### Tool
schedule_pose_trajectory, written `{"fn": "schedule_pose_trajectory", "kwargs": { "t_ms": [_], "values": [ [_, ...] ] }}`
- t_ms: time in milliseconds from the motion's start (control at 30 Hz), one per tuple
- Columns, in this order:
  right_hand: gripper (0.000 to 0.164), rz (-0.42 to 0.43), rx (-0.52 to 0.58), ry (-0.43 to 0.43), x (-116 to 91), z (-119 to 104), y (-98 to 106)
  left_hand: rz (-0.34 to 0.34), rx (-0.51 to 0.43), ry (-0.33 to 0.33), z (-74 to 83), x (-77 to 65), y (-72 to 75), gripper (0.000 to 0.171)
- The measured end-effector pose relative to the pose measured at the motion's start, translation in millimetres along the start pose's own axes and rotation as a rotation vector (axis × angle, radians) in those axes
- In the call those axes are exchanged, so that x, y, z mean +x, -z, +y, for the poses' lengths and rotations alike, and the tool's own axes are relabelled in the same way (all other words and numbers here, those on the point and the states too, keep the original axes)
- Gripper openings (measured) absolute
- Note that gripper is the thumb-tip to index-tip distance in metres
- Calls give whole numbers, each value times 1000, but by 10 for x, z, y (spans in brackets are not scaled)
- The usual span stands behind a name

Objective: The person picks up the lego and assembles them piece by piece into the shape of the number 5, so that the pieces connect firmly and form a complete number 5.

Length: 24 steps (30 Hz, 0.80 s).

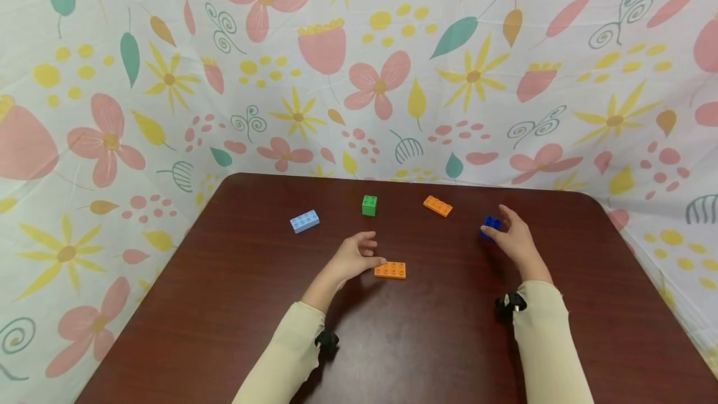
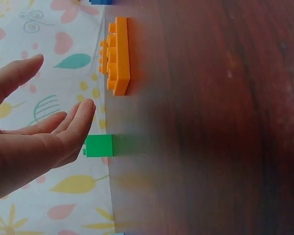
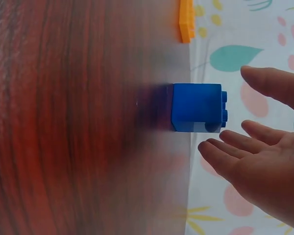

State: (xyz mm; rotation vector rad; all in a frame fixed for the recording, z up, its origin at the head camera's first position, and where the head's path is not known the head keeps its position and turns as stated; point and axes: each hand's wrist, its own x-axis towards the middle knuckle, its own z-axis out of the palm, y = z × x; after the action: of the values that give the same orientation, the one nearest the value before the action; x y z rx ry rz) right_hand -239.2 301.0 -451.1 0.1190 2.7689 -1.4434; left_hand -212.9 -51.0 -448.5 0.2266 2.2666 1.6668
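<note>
My left hand point(image 1: 352, 258) hovers just left of a flat orange toy brick point(image 1: 389, 270) near the middle of the table. In the left wrist view its thumb and fingers are spread apart, with nothing between them, and the orange brick point(image 2: 121, 56) stands a little beyond. Over at the right, my right hand point(image 1: 515, 239) is by a dark blue brick point(image 1: 490, 226). Seen from the right wrist, the thumb and relaxed fingers of that hand point(image 3: 264, 147) stand apart near the studded top of the blue brick point(image 3: 197, 107); they do not grip it.
Farther back on the brown table point(image 1: 426, 341) lie a light blue brick point(image 1: 305, 221), a small green brick point(image 1: 369, 205) and a second flat orange brick point(image 1: 437, 206). A flower-patterned cloth point(image 1: 404, 129) hangs behind the table's far edge.
</note>
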Motion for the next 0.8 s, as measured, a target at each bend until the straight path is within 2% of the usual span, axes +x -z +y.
{"fn": "schedule_pose_trajectory", "kwargs": {
  "t_ms": [133,333,500,800],
  "values": [
    [73,-6,18,-9,8,20,-9,2,11,47,-27,9,-7,66],
    [66,10,19,-20,32,50,-27,-31,29,75,-82,39,-3,63],
    [62,41,35,-51,53,93,-58,-56,85,103,-92,51,-9,58],
    [59,48,91,-110,62,155,-63,-54,191,97,-98,126,-54,46]
  ]
}}
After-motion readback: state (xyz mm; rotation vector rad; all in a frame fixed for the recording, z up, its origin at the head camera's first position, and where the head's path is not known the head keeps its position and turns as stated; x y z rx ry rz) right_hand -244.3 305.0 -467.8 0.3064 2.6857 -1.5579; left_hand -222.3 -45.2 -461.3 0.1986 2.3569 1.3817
